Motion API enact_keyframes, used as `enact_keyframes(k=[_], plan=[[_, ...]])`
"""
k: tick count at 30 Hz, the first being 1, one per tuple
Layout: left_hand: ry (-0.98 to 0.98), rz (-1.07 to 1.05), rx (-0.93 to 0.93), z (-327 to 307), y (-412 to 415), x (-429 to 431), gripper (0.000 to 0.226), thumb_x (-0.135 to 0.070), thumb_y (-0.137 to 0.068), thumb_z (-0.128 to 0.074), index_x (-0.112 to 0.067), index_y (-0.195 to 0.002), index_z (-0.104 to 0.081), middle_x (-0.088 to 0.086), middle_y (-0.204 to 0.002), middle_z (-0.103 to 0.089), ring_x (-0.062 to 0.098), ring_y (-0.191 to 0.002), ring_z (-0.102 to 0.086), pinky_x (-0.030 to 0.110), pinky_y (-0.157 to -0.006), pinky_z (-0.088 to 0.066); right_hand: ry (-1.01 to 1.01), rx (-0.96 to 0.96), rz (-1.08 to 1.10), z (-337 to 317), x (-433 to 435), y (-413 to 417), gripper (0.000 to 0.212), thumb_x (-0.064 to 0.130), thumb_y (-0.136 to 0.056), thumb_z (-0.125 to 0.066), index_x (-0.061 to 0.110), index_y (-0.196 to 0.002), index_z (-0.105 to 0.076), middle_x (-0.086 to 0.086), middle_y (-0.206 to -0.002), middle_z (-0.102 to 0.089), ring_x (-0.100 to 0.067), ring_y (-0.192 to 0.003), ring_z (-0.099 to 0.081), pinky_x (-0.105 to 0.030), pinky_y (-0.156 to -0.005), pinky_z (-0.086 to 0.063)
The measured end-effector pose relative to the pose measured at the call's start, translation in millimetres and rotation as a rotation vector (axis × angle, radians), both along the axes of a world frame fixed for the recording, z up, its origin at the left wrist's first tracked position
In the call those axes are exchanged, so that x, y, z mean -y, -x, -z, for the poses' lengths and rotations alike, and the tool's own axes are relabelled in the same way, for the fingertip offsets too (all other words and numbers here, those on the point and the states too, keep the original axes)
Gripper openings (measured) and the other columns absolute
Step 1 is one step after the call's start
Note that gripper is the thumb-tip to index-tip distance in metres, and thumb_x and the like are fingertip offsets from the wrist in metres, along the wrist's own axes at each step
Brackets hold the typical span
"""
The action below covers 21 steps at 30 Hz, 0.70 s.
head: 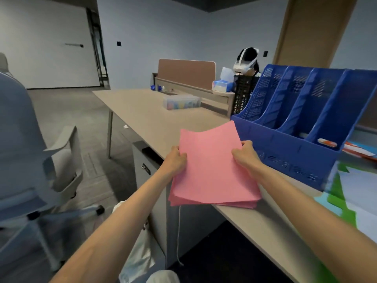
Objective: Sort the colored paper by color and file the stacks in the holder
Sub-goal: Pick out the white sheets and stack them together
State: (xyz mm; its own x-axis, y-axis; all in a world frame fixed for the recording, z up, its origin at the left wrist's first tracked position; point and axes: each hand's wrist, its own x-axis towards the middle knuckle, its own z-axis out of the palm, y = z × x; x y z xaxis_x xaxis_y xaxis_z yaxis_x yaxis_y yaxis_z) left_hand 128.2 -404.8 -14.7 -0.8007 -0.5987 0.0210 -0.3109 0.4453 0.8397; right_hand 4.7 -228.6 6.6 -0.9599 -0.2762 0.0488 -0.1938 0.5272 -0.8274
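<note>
Holding the pink paper stack with both hands, left hand curled around its left edge and right hand pinching the right edge. It sits over the desk's front edge, just left of the blue file holder, which has a small white-and-orange thing low in its far-right slot. Office chair off to the left, a clear box of pastel stuff further back on the beige desk, and loose green and blue sheets at the right.
</note>
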Motion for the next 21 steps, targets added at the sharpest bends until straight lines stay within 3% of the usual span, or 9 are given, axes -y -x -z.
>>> enact_keyframes(k=[2, 7, 11, 13, 15, 17, 21], plan=[[0.061, 0.024, 0.085, 6, 4, 7, 0.039, -0.022, -0.100, -0.034, -0.004, -0.134, -0.035, 0.015, -0.131, -0.051, 0.030, -0.114, -0.052, 0.030, -0.086, -0.041, -0.078, -0.006, -0.003, 6, 7, 3, 0.036, 0.016, -0.090, -0.043, 0.008, -0.124, -0.033, -0.014, -0.120, -0.054, -0.028, -0.095, -0.052, -0.032, -0.076, -0.037], [0.228, 0.040, 0.193, 10, 9, 17, 0.037, -0.021, -0.098, -0.035, -0.002, -0.130, -0.039, 0.017, -0.128, -0.052, 0.032, -0.112, -0.052, 0.036, -0.089, -0.042, -0.277, -0.003, -0.018, 12, 11, 5, 0.062, 0.017, -0.089, -0.045, -0.001, -0.142, -0.016, -0.021, -0.134, -0.047, -0.037, -0.119, -0.050, -0.039, -0.092, -0.041], [0.317, 0.053, 0.248, 9, 11, 21, 0.032, -0.020, -0.094, -0.037, -0.006, -0.122, -0.047, 0.012, -0.113, -0.055, 0.030, -0.098, -0.058, 0.037, -0.079, -0.049, -0.372, 0.009, -0.035, 6, 5, 3, 0.076, 0.020, -0.088, -0.045, 0.000, -0.149, -0.004, -0.019, -0.134, -0.048, -0.035, -0.118, -0.051, -0.042, -0.097, -0.045], [0.331, 0.058, 0.265, 8, 10, 21, 0.029, -0.016, -0.091, -0.037, -0.005, -0.114, -0.051, 0.012, -0.105, -0.057, 0.031, -0.088, -0.061, 0.034, -0.068, -0.048, -0.430, 0.010, -0.041, 6, 2, 1, 0.077, 0.022, -0.087, -0.045, -0.001, -0.149, -0.004, -0.018, -0.132, -0.050, -0.034, -0.117, -0.053, -0.043, -0.097, -0.046], [0.316, 0.065, 0.286, 7, 8, 19, 0.029, -0.015, -0.089, -0.037, -0.005, -0.112, -0.052, 0.012, -0.103, -0.059, 0.030, -0.080, -0.062, 0.034, -0.066, -0.050, -0.519, -0.005, -0.032, 7, -2, -1, 0.075, 0.025, -0.087, -0.045, 0.000, -0.148, -0.008, -0.016, -0.135, -0.050, -0.033, -0.120, -0.052, -0.041, -0.098, -0.045], [0.327, 0.058, 0.314, 4, 3, 16, 0.030, -0.017, -0.090, -0.037, -0.007, -0.116, -0.049, 0.010, -0.108, -0.057, 0.030, -0.084, -0.064, 0.038, -0.073, -0.055, -0.629, -0.046, 0.002, 3, -7, -6, 0.070, 0.027, -0.088, -0.046, 0.004, -0.146, -0.015, -0.014, -0.138, -0.047, -0.033, -0.124, -0.050, -0.039, -0.096, -0.042], [0.530, 0.027, 0.276, -8, 2, 1, 0.038, -0.017, -0.092, -0.040, -0.005, -0.128, -0.045, 0.014, -0.129, -0.044, 0.034, -0.115, -0.046, 0.038, -0.085, -0.040, -0.660, -0.094, 0.022, -10, -20, -10, 0.067, 0.030, -0.089, -0.046, 0.008, -0.146, -0.020, -0.014, -0.143, -0.044, -0.034, -0.129, -0.045, -0.045, -0.101, -0.039]])
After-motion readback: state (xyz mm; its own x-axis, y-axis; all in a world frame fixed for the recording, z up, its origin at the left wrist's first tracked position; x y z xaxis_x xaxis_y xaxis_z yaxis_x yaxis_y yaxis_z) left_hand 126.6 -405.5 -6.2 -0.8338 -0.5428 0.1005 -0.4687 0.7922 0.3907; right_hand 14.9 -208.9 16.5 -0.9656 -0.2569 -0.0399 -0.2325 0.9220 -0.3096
